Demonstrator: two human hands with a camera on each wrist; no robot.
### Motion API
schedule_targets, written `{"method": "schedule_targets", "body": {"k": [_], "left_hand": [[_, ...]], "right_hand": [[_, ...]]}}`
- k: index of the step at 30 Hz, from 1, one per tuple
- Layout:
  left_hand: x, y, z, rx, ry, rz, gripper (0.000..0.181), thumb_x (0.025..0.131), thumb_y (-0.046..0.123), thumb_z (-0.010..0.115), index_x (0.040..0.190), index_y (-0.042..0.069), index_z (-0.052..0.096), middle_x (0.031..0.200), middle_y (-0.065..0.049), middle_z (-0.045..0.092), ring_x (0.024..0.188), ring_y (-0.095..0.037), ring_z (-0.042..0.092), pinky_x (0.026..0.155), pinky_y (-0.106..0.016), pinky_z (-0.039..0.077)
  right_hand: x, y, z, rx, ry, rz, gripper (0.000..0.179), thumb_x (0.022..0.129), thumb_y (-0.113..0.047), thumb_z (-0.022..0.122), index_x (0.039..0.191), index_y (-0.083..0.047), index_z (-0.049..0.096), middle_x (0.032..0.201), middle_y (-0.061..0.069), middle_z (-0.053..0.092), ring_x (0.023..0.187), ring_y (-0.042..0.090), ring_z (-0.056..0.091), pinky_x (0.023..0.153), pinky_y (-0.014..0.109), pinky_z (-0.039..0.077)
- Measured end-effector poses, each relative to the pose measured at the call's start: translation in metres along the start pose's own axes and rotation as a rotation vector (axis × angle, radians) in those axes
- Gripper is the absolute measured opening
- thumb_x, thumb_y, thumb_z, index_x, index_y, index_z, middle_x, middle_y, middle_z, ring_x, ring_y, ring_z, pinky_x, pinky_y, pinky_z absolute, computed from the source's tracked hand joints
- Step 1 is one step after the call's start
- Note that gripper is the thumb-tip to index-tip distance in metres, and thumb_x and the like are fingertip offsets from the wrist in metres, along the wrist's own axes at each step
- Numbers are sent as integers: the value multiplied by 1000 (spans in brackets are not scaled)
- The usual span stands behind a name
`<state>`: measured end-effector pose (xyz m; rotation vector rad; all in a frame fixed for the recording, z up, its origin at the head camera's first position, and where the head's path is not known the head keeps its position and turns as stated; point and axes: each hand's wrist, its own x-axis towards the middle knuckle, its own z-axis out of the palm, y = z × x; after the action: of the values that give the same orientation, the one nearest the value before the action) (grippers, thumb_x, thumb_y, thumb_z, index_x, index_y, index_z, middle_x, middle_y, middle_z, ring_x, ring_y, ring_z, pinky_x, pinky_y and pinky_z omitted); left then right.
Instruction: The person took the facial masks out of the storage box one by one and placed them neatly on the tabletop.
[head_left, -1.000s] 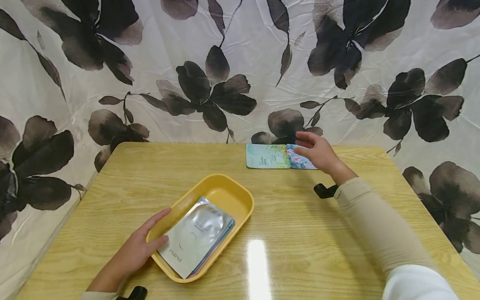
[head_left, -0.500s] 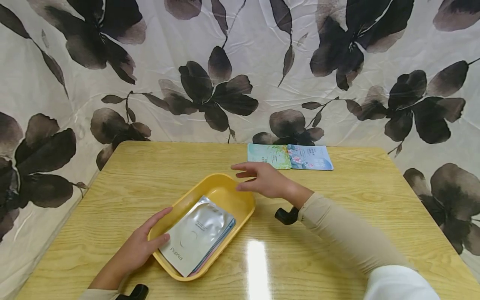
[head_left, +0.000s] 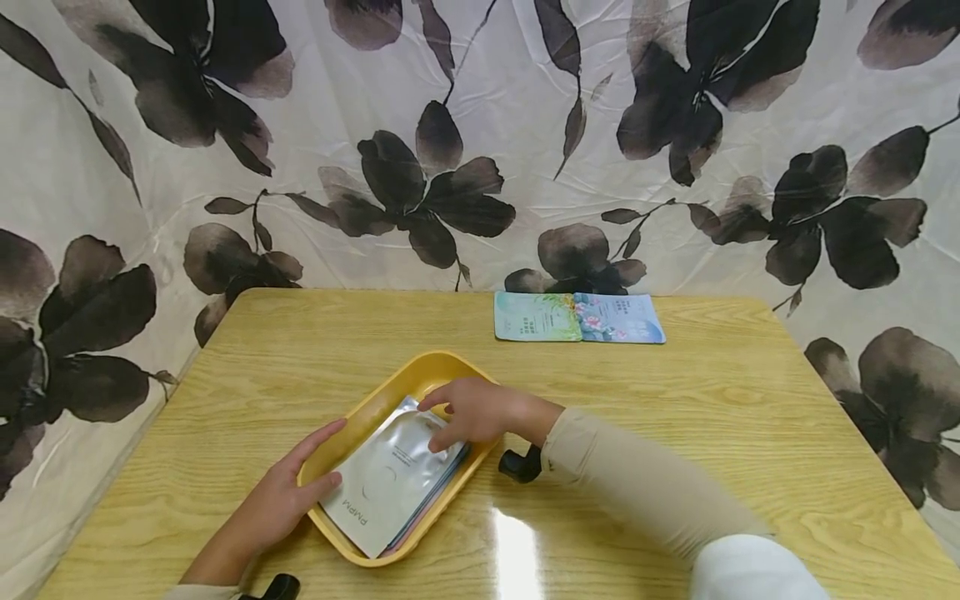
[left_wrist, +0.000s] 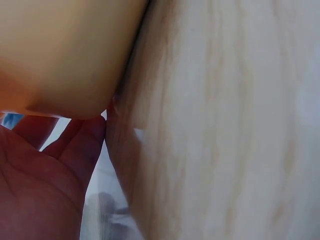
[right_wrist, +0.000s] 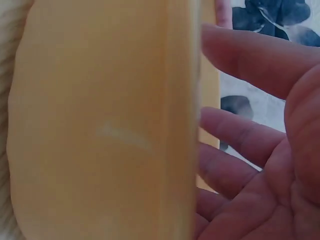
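Observation:
A yellow plastic basin [head_left: 442, 379] sits at an angle on the table and holds a stack of flat packets. On top lies a silver-white PMPM sheet mask packet [head_left: 375, 487], with blue and pink edges showing beneath. My left hand [head_left: 273, 500] holds the basin's near-left rim, thumb over the edge; in the left wrist view, its fingers meet the outer wall. My right hand [head_left: 480, 410] reaches over the opposite rim, thumb and index finger spread above the top packet's upper end. Its fingertips are hidden behind the basin wall in the right wrist view.
A green packet [head_left: 536, 317] and a blue floral packet [head_left: 621, 318] lie side by side at the table's back edge. Behind the wooden table [head_left: 675, 425] hangs a floral cloth [head_left: 450, 67]. Black wrist mounts [head_left: 520, 465] stick out under the wrists.
My right hand has come from the blue floral packet at the back, leftward and toward me, into the basin. The left hand has stayed on the rim.

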<state>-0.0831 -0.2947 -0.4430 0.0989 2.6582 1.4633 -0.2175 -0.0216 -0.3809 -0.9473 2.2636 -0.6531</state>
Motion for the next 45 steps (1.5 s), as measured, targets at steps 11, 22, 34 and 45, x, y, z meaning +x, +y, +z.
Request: {"method": "schedule_targets", "body": {"k": [11,22,34,45], "left_hand": [[-2,2,1,-2,0,-14,62,98,19,65,154,17,39,159,-19,30,144,-46,22,110,-68,21],[-2,1,1,-8,7,2,61,98,20,65,154,17,40,159,-19,31,144,-48,22,110,-70,20],[-2,-1,2,-12,1,12,61,98,21,65,154,17,40,158,-19,31,144,-47,24,110,-69,22],[-2,0,3,-10,7,4,62,98,25,64,154,16,39,157,-20,34,143,-46,27,109,-70,23]], "right_hand": [[4,1,9,27,22,34,58,88,-26,80,139,-11,59,138,5,60,127,20,54,103,28,44],[2,-5,7,84,85,-19,52,88,-24,80,135,-12,63,134,1,61,110,14,58,95,24,47],[-5,-9,5,173,2,-151,36,91,-13,74,126,-15,68,131,-3,60,119,10,52,97,23,44],[-27,1,-18,185,143,-161,36,92,-10,69,127,-20,69,134,-1,59,116,17,53,94,32,46]]}}
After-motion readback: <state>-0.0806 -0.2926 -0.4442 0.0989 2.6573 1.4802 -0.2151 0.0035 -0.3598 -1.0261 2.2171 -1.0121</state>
